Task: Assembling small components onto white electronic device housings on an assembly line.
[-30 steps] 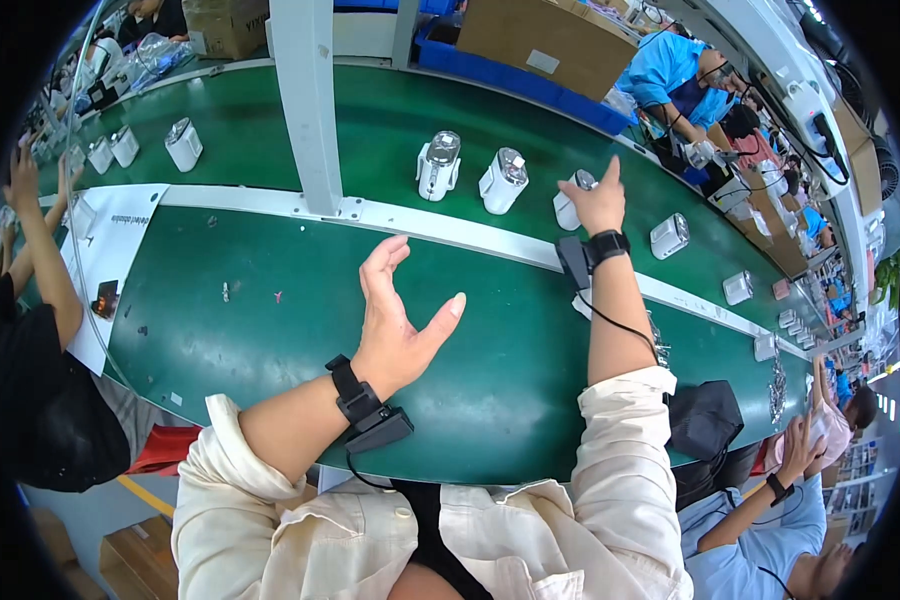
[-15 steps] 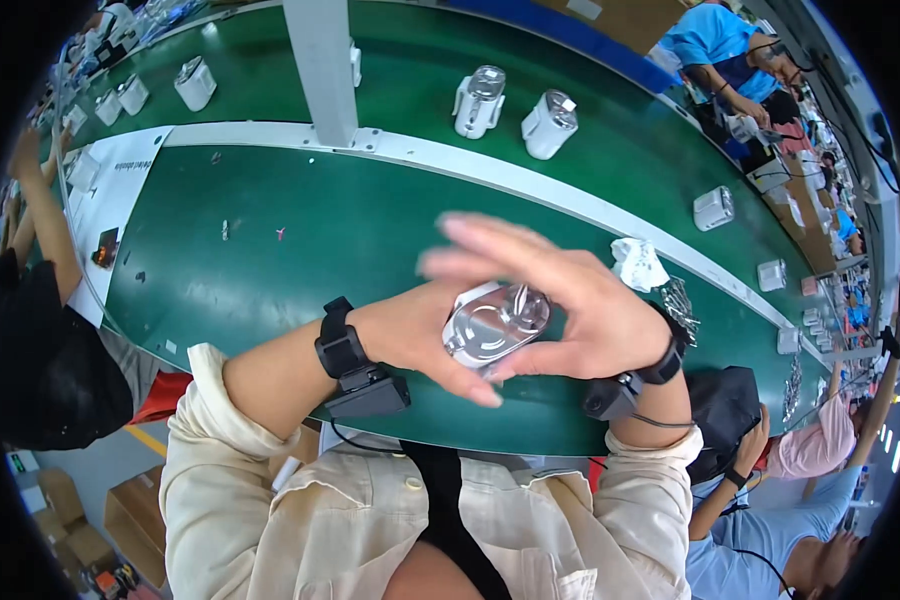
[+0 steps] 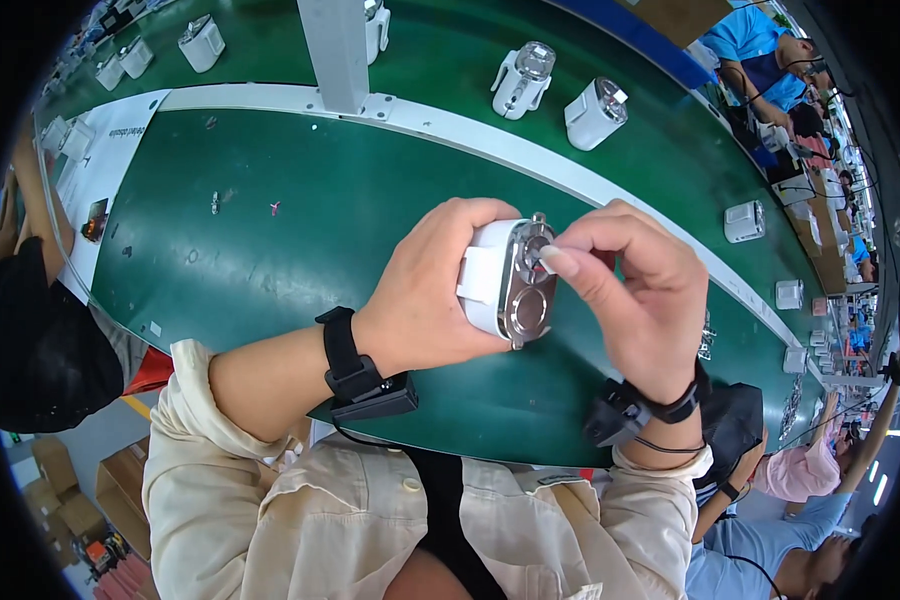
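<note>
My left hand [image 3: 420, 285] is wrapped round a white oval-bodied device [image 3: 483, 275], tilted so that its end faces right. That end is shiny, with two round recesses side by side and small metal tabs at its rim. My right hand [image 3: 640, 290] pinches with thumb and forefinger at the upper recess. Whatever lies between those fingertips is too small and hidden to name. Both hands are above the green table [image 3: 300, 220]. Each wrist bears a black strap with a small box on it.
Beyond a white rail [image 3: 490, 145] and upright post [image 3: 335, 50], several similar white devices [image 3: 597, 115] stand on a green surface. Small metal parts [image 3: 708, 335] lie beside my right wrist. A printed sheet [image 3: 110, 150] lies at left. Other people sit at both sides.
The device has been turned from end-up to end-right in my left hand. My right hand has come off its side and now pinches at its end.
</note>
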`<action>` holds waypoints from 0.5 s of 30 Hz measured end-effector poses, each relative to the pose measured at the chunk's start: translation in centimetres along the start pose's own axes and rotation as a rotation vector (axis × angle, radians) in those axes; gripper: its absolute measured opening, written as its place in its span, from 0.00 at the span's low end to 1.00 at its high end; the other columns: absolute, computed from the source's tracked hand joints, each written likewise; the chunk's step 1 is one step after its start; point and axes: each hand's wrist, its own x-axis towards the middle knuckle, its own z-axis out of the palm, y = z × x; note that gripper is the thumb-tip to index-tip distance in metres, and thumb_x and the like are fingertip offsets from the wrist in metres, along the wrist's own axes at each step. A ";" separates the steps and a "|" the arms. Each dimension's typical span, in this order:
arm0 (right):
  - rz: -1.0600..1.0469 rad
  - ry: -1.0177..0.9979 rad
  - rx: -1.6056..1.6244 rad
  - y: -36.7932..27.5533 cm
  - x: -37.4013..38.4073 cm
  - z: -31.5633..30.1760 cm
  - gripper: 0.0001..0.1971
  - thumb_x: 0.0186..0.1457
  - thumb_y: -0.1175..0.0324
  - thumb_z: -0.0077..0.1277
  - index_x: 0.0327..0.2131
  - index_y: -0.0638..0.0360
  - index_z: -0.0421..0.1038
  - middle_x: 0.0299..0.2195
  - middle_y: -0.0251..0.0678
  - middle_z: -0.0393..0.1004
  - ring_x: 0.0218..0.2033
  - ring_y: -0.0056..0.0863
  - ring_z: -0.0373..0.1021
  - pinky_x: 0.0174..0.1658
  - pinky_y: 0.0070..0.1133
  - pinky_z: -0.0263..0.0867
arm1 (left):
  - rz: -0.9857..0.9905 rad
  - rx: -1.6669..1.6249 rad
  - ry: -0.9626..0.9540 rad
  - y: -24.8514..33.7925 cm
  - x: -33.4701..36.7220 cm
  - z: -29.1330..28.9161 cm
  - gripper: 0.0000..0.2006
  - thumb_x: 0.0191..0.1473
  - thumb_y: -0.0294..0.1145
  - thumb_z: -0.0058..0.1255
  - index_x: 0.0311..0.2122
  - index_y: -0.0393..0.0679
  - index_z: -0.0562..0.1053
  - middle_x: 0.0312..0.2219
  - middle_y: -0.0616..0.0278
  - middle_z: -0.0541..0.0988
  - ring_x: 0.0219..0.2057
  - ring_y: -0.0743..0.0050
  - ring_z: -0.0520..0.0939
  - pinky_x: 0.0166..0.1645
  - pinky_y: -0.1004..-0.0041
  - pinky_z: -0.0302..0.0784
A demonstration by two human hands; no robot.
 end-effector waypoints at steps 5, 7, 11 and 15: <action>0.011 -0.106 0.218 0.8 0.7 -1.0 0.05 0.48 0.82 0.58 0.32 0.68 0.76 0.30 0.35 0.72 0.30 0.20 0.67 0.33 0.15 0.62 | 0.002 -0.128 -0.069 -0.1 0.1 0.0 0.43 0.29 0.37 0.76 0.51 0.41 0.63 0.41 0.59 0.74 0.41 0.72 0.77 0.45 0.72 0.74; -0.004 -0.077 0.192 1.0 0.6 -0.8 0.06 0.48 0.81 0.58 0.32 0.66 0.77 0.30 0.34 0.72 0.29 0.18 0.67 0.32 0.14 0.63 | 0.004 -0.165 -0.083 -0.2 0.1 -0.1 0.43 0.28 0.36 0.76 0.51 0.41 0.62 0.41 0.59 0.73 0.41 0.73 0.77 0.45 0.72 0.73; -0.012 -0.002 0.116 0.8 0.3 -0.3 0.08 0.48 0.80 0.59 0.35 0.64 0.78 0.31 0.33 0.73 0.29 0.17 0.68 0.31 0.13 0.63 | -0.015 -0.205 -0.070 -0.1 0.1 -0.1 0.44 0.28 0.36 0.76 0.52 0.41 0.62 0.42 0.60 0.73 0.42 0.74 0.76 0.46 0.73 0.73; 0.041 0.038 0.145 0.7 0.2 0.3 0.09 0.48 0.81 0.58 0.35 0.65 0.78 0.32 0.34 0.71 0.31 0.18 0.67 0.34 0.14 0.63 | -0.032 -0.224 -0.063 -0.1 0.2 -0.2 0.44 0.28 0.36 0.76 0.52 0.41 0.62 0.42 0.60 0.72 0.42 0.74 0.76 0.46 0.73 0.73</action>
